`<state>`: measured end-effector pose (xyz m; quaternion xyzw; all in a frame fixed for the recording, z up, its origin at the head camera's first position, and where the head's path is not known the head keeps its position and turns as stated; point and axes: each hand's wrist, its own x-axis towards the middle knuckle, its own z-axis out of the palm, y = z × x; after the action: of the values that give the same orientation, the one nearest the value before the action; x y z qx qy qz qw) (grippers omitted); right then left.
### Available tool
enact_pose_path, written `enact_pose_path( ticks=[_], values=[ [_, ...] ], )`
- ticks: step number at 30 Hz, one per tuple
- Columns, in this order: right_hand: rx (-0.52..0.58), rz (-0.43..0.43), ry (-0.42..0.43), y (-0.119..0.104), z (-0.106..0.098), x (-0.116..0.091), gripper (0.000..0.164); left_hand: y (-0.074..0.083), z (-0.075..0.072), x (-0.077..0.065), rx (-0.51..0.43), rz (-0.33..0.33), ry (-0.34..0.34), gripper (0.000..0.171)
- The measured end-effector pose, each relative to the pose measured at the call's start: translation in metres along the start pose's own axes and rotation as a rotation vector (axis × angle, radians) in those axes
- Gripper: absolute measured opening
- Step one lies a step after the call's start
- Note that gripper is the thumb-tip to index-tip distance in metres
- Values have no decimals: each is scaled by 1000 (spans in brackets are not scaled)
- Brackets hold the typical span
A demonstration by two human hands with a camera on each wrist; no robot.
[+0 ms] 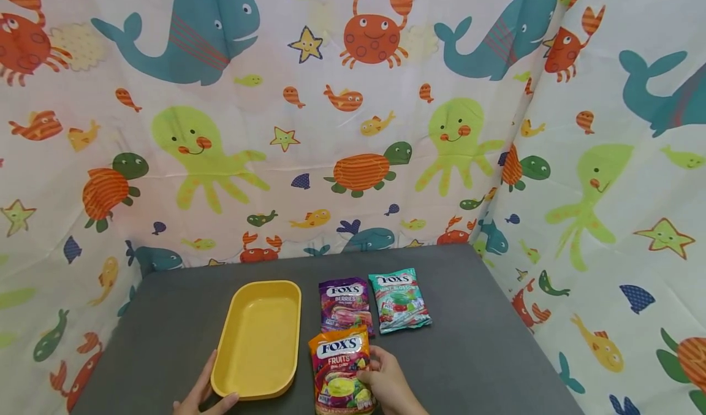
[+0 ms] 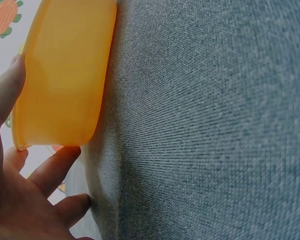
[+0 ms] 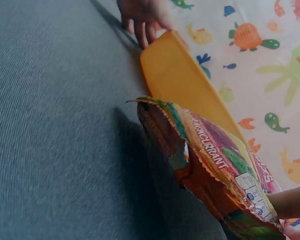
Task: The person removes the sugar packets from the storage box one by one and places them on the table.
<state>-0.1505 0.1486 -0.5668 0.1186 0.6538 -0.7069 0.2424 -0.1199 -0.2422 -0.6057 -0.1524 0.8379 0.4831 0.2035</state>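
Observation:
My right hand (image 1: 388, 378) grips the right side of an orange-and-red FOX'S Fruits candy bag (image 1: 341, 372), thumb across its front. In the right wrist view the candy bag (image 3: 215, 165) is raised over the table, casting a shadow. To its left is a shallow yellow plastic tray (image 1: 256, 396). My left hand (image 1: 204, 393) touches the tray's near-left corner, with thumb and fingers spread along two sides. Up close in the left wrist view, the fingers (image 2: 57, 170) look fairly straight against the tray wall (image 2: 65, 90).
A purple FOX'S Berries bag (image 1: 344, 304) lies just behind the held bag, partly overlapped by it. Beside it on the right is a green FOX'S Mint Blossom bag (image 1: 399, 300). A sea-animal curtain (image 1: 309, 176) bounds the dark grey table (image 1: 474, 341) at the back and sides.

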Motion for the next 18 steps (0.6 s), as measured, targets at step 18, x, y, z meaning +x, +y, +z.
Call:
enact_pose_path(
  ticks=[18],
  values=[
    [-391,-89,82,20,-14,2,59,2,2,-5,5,9,5,112]
  ],
)
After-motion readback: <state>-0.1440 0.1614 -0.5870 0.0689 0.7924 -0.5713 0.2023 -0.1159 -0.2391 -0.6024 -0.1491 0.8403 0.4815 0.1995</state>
